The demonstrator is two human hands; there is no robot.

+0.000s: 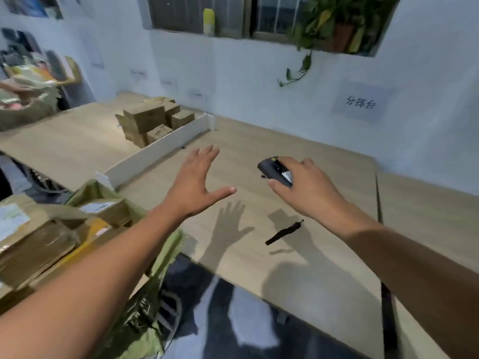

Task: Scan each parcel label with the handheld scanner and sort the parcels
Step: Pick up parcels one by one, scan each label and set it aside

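Wooden table (298,255) by white wall | left hand (193,182) fingers spread wide, empty, above table centre | right hand (308,186) at 2 o'clock grips handheld scanner (274,170) | sorted parcels (153,120) at 11 o'clock behind white divider (155,151) | unsorted parcels (51,234) at 8 o'clock

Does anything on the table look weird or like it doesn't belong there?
Just one thing: a black strap lies loose on the bare table, below the right hand holding the scanner. It may be the scanner's wrist strap, but I can't tell. The left hand is empty.
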